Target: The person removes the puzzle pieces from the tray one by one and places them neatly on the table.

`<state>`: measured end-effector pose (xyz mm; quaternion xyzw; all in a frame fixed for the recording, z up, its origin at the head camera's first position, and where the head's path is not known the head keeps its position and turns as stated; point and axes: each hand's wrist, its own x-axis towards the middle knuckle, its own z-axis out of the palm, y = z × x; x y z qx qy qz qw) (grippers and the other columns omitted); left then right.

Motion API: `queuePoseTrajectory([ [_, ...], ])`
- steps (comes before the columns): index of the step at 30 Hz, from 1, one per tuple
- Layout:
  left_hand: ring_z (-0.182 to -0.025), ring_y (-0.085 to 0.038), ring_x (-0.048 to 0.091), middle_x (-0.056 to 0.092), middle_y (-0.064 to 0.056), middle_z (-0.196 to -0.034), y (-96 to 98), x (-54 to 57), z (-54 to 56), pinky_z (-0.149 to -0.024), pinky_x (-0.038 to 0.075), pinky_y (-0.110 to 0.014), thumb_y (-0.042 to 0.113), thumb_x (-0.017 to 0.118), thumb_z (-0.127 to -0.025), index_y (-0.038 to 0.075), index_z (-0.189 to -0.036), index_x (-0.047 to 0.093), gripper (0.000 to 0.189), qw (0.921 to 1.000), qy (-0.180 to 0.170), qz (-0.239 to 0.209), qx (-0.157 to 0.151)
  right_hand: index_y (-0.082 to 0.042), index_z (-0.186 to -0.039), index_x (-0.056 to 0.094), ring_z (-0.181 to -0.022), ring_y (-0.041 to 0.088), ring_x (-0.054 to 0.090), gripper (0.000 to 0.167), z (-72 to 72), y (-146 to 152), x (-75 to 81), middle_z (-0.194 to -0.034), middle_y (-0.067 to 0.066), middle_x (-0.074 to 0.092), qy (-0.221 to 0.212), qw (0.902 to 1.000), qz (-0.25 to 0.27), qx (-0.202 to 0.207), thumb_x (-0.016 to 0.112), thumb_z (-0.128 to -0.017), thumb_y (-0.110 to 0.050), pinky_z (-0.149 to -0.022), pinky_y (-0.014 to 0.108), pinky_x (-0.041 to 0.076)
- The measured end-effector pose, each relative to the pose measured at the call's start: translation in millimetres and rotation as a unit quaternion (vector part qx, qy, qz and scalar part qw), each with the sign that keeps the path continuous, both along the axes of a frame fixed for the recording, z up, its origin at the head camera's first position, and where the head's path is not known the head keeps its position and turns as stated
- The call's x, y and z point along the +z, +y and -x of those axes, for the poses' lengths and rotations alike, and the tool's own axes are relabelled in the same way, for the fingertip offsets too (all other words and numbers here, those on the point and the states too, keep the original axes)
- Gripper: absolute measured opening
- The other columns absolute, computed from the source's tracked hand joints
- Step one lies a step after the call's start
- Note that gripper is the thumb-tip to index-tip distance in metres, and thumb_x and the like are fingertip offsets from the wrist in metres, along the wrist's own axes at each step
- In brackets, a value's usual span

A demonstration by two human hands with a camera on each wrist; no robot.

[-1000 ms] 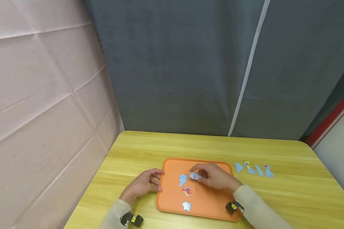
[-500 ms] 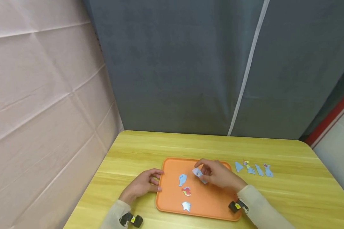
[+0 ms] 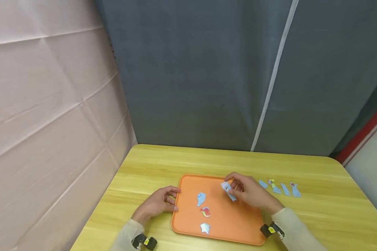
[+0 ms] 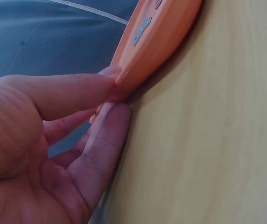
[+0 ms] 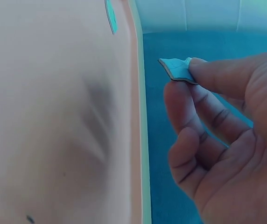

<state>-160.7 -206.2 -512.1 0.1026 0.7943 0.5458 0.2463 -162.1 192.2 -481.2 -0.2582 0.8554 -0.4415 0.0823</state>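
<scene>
In the head view my right hand (image 3: 249,191) pinches a pale blue puzzle piece (image 3: 225,186) between thumb and fingertips, above the right half of an orange tray (image 3: 220,226). The right wrist view shows this piece (image 5: 176,70) by its edge, raised beside the tray rim. At the tray's left side, my left hand (image 3: 156,203) touches the rim with spread fingers and thumb; the left wrist view has its fingertips (image 4: 117,114) right at the rim. Lying on the tray are a blue piece (image 3: 201,199), a red piece (image 3: 205,212) and a whitish piece (image 3: 205,228).
Several more puzzle pieces lie in a row on the wooden table (image 3: 157,164) to the tray's right, among them a narrow blue one (image 3: 285,189) and one with a red top (image 3: 296,190). A grey curtain (image 3: 188,87) hangs behind the table.
My right hand has moved right across the tray with the puzzle piece, whose face is tilted differently now. The left hand and the pieces on the tray have stayed in place.
</scene>
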Motion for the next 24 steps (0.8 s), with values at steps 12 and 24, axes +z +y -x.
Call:
queuePoseTrajectory([
  [12, -0.099, -0.021, 0.061, 0.058, -0.014, -0.127, -2.0, 3.2, -2.7, -0.078, 0.058, -0.026, 0.002, 0.087, -0.085, 0.007, -0.144, 0.061, 0.064, 1.0000, 0.006, 0.004, -0.002, -0.020, -0.131, 0.064, -0.065, 0.015, 0.060, 0.028, -3.7, 20, 1.8, -0.093, 0.002, 0.067, -0.015, 0.9988, 0.021, -0.042, 0.070, -0.104, -0.018, -0.055, 0.029, 0.052],
  [24, -0.098, -0.021, 0.060, 0.057, -0.015, -0.128, -2.3, 4.5, -3.2, -0.078, 0.057, -0.026, 0.001, 0.086, -0.085, 0.007, -0.144, 0.061, 0.064, 1.0000, -0.002, -0.005, -0.003, -0.008, -0.131, 0.065, -0.064, 0.009, 0.059, 0.030, -12.9, 52, -7.0, -0.087, -0.004, 0.067, 0.054, 0.9935, 0.011, -0.099, 0.071, -0.102, -0.011, -0.057, 0.026, 0.048],
])
